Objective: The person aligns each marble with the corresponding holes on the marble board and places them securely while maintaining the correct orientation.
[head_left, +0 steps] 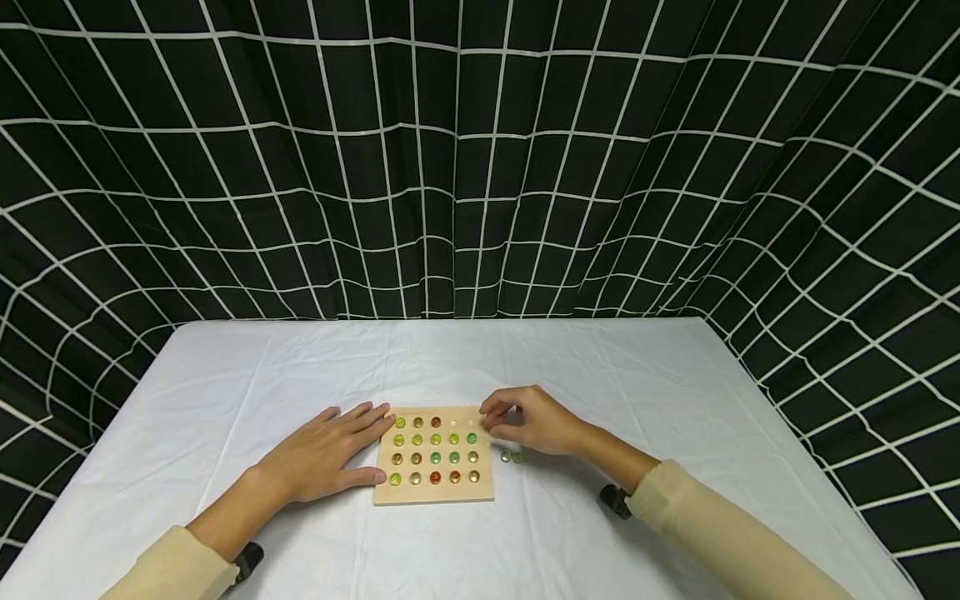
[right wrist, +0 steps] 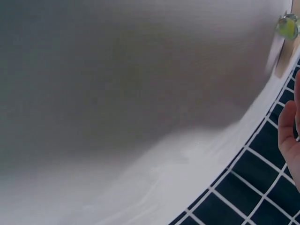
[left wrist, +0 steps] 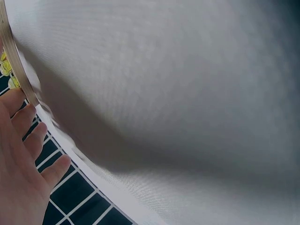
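A pale wooden board [head_left: 435,493] with rows of round hollows lies on the white table. Glass marbles [head_left: 436,439] in yellow-green, green, amber and red sit in most hollows; two at the right of the far row look bare. My left hand [head_left: 324,454] rests at the board's left edge, fingers spread, fingertips on its far left corner. My right hand [head_left: 536,421] hovers at the far right corner, fingers bent and tips close to the thumb. Whether a marble is between them is hidden. Two loose green marbles [head_left: 512,457] lie just right of the board.
A white cloth [head_left: 300,367] with light creases covers the table. Black curtains with a white grid [head_left: 480,167] hang behind and at both sides. Dark bands [head_left: 617,502] sit at both wrists below the beige sleeves.
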The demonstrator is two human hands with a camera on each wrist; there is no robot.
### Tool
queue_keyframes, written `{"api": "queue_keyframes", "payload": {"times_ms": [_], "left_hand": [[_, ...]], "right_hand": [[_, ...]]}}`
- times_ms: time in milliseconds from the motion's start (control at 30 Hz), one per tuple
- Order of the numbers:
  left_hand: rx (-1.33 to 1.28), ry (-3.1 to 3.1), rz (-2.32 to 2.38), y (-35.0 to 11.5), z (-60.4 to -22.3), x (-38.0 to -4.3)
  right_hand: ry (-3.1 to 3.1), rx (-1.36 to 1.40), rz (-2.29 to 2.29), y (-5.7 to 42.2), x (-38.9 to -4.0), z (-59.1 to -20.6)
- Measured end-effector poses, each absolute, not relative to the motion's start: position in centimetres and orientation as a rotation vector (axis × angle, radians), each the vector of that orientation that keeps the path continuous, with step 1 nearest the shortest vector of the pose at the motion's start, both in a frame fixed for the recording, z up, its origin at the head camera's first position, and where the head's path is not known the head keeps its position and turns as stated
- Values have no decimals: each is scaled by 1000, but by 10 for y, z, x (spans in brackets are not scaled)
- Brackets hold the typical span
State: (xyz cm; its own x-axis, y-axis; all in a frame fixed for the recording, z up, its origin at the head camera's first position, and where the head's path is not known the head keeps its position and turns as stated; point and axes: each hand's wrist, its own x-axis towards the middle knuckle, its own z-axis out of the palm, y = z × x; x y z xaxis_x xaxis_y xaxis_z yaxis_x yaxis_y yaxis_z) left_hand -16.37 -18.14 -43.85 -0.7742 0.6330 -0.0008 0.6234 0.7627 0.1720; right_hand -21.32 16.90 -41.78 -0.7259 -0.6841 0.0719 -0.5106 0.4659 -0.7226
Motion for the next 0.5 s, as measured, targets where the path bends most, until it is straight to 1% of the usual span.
{"api": "queue_keyframes", "payload": {"times_ms": [500], "left_hand": [[1032,2897,241,-181,-438,-164]], "right_hand": [[2394,-947,-1108,197,-204,-426]]}}
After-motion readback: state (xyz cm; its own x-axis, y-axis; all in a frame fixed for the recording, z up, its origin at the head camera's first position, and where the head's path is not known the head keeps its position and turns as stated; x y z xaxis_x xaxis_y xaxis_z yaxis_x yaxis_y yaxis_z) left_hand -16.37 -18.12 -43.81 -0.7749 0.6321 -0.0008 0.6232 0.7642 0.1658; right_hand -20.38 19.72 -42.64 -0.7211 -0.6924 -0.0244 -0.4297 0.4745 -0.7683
